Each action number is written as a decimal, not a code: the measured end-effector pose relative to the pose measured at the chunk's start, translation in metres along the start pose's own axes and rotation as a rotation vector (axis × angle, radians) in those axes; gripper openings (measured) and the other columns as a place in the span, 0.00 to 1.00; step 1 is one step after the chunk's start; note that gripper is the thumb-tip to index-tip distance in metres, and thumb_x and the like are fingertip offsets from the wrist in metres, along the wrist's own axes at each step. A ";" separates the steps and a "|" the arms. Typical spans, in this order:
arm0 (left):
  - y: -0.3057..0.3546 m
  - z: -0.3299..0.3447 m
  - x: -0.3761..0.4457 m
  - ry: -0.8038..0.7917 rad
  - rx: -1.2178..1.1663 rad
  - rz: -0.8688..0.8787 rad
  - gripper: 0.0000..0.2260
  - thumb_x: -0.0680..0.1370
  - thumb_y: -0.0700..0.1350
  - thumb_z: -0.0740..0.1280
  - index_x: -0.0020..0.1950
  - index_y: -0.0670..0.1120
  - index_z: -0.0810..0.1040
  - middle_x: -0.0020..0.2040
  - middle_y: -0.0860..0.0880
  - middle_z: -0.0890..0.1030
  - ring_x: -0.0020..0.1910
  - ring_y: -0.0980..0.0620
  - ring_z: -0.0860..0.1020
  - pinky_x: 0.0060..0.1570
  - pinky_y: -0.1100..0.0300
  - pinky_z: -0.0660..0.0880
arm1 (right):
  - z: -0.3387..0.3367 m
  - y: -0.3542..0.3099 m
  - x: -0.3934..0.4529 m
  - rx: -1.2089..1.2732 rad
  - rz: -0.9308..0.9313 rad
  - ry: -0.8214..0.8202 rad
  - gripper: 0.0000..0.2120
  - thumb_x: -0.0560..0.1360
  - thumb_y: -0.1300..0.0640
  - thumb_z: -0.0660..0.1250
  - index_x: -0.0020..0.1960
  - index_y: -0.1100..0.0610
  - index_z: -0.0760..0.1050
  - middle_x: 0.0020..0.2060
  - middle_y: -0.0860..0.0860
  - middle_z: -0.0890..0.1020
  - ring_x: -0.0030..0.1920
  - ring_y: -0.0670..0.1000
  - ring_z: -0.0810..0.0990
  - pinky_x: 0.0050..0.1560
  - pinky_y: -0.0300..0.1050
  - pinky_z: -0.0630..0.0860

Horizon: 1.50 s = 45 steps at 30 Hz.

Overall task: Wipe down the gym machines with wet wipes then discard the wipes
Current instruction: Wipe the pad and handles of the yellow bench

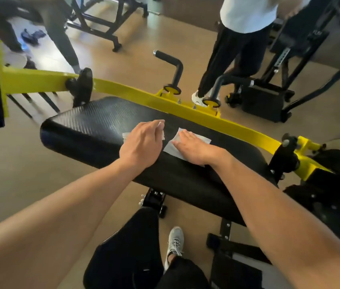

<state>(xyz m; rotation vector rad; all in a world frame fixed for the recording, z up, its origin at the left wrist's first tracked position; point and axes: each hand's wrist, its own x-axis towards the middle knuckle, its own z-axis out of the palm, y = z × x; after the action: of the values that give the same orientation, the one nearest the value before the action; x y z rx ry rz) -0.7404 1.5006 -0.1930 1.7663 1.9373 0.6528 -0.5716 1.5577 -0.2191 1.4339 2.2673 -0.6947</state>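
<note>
While the right hand [196, 148] presses a flat wipe [203, 140] onto the black pad [94, 126], left fingers [158, 126] pinch another wipe [125, 136].

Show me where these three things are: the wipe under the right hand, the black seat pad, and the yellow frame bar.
wipe under the right hand [203, 140], head view, its bare far corner.
black seat pad [94, 126], head view, its top surface at left.
yellow frame bar [135, 91], head view, middle of the bar.

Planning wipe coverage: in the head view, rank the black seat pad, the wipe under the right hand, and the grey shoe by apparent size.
1. black seat pad, far the largest.
2 and 3. wipe under the right hand and grey shoe: look alike; the hand hides part of the wipe, so unranked.
</note>
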 end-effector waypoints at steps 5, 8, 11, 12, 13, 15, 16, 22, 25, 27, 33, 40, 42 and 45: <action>-0.008 0.013 0.013 -0.030 0.111 -0.104 0.22 0.86 0.58 0.48 0.74 0.55 0.72 0.72 0.54 0.75 0.75 0.56 0.66 0.73 0.50 0.65 | -0.018 0.001 0.069 0.111 -0.032 -0.014 0.32 0.86 0.42 0.46 0.83 0.59 0.46 0.83 0.56 0.46 0.82 0.57 0.44 0.81 0.55 0.45; -0.008 0.016 0.016 -0.047 0.184 -0.100 0.23 0.86 0.58 0.47 0.76 0.54 0.70 0.73 0.55 0.74 0.77 0.56 0.62 0.76 0.52 0.62 | -0.019 0.007 0.119 0.053 -0.045 -0.029 0.39 0.80 0.35 0.40 0.83 0.57 0.47 0.83 0.57 0.47 0.82 0.60 0.45 0.80 0.60 0.47; -0.005 0.013 0.017 -0.062 0.218 -0.087 0.23 0.86 0.56 0.47 0.77 0.54 0.69 0.75 0.52 0.72 0.78 0.55 0.61 0.78 0.54 0.57 | -0.020 0.017 0.154 -0.029 -0.078 -0.077 0.40 0.75 0.34 0.35 0.83 0.49 0.50 0.83 0.57 0.46 0.82 0.62 0.45 0.79 0.65 0.49; -0.003 0.012 0.017 -0.071 0.228 -0.087 0.22 0.86 0.56 0.48 0.76 0.54 0.70 0.75 0.52 0.72 0.78 0.55 0.60 0.78 0.54 0.56 | -0.021 0.021 0.159 -0.031 -0.085 -0.099 0.35 0.78 0.36 0.37 0.83 0.48 0.48 0.83 0.56 0.45 0.82 0.62 0.45 0.79 0.65 0.49; -0.001 0.010 0.016 -0.078 0.237 -0.089 0.22 0.86 0.55 0.48 0.76 0.54 0.70 0.75 0.52 0.71 0.79 0.55 0.60 0.78 0.54 0.55 | -0.023 0.023 0.160 -0.006 -0.090 -0.106 0.32 0.81 0.39 0.39 0.83 0.48 0.48 0.83 0.56 0.45 0.82 0.61 0.45 0.79 0.64 0.49; 0.002 0.007 0.015 -0.083 0.249 -0.088 0.22 0.86 0.56 0.48 0.76 0.54 0.70 0.76 0.51 0.71 0.79 0.54 0.60 0.78 0.54 0.53 | -0.028 0.028 0.151 0.035 -0.095 -0.104 0.28 0.85 0.43 0.42 0.83 0.49 0.48 0.83 0.53 0.45 0.82 0.57 0.45 0.80 0.60 0.48; 0.002 0.007 0.015 -0.082 0.253 -0.080 0.22 0.86 0.57 0.48 0.76 0.54 0.70 0.76 0.51 0.71 0.78 0.55 0.60 0.78 0.54 0.53 | -0.029 0.032 0.148 0.067 -0.087 -0.099 0.28 0.86 0.43 0.42 0.83 0.50 0.48 0.83 0.52 0.45 0.82 0.55 0.45 0.81 0.59 0.47; 0.003 0.000 0.010 -0.121 0.247 0.045 0.20 0.86 0.56 0.50 0.75 0.55 0.72 0.74 0.53 0.73 0.76 0.56 0.64 0.76 0.58 0.55 | -0.017 0.073 0.112 0.182 -0.018 -0.059 0.31 0.86 0.41 0.43 0.83 0.54 0.44 0.83 0.50 0.47 0.82 0.50 0.46 0.81 0.52 0.44; 0.004 -0.002 0.010 -0.120 0.230 0.085 0.20 0.86 0.55 0.50 0.74 0.55 0.73 0.72 0.52 0.75 0.75 0.56 0.65 0.74 0.57 0.58 | -0.009 0.088 0.087 0.155 0.005 -0.070 0.31 0.86 0.40 0.42 0.83 0.53 0.40 0.82 0.48 0.44 0.82 0.51 0.42 0.81 0.53 0.42; 0.002 0.000 0.011 -0.118 0.221 0.116 0.20 0.86 0.55 0.51 0.73 0.53 0.75 0.71 0.52 0.76 0.74 0.56 0.67 0.73 0.56 0.60 | -0.003 0.089 0.067 0.130 -0.001 -0.036 0.29 0.87 0.45 0.43 0.83 0.56 0.40 0.83 0.51 0.43 0.82 0.51 0.41 0.81 0.51 0.40; 0.002 0.001 0.009 -0.127 0.233 0.224 0.20 0.86 0.54 0.51 0.72 0.53 0.76 0.69 0.52 0.78 0.74 0.55 0.69 0.73 0.56 0.61 | 0.009 0.049 -0.020 0.075 -0.026 0.001 0.28 0.88 0.49 0.44 0.83 0.59 0.43 0.82 0.55 0.44 0.82 0.53 0.41 0.81 0.51 0.41; 0.004 0.002 0.004 -0.170 0.218 0.316 0.20 0.86 0.54 0.52 0.72 0.53 0.75 0.69 0.49 0.78 0.73 0.52 0.70 0.72 0.52 0.63 | 0.045 0.003 -0.135 0.196 0.059 0.211 0.31 0.85 0.38 0.46 0.83 0.49 0.47 0.82 0.44 0.49 0.81 0.44 0.45 0.81 0.47 0.44; 0.008 0.004 0.001 -0.211 0.204 0.299 0.20 0.86 0.55 0.52 0.73 0.54 0.74 0.70 0.49 0.77 0.73 0.51 0.70 0.71 0.52 0.63 | 0.057 0.012 -0.156 0.156 0.151 0.234 0.30 0.85 0.39 0.44 0.84 0.49 0.45 0.83 0.44 0.47 0.81 0.43 0.43 0.81 0.46 0.42; 0.022 0.016 -0.006 -0.300 0.152 0.274 0.20 0.86 0.57 0.50 0.74 0.57 0.73 0.72 0.50 0.75 0.74 0.51 0.68 0.72 0.51 0.63 | 0.055 0.041 -0.169 0.195 0.295 0.193 0.28 0.86 0.45 0.43 0.84 0.50 0.45 0.83 0.45 0.46 0.81 0.44 0.44 0.81 0.48 0.43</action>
<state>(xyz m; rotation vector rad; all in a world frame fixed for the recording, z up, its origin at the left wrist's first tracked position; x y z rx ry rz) -0.7130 1.4969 -0.1923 2.1094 1.5954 0.3081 -0.4615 1.4175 -0.1803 1.9548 2.1021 -0.7239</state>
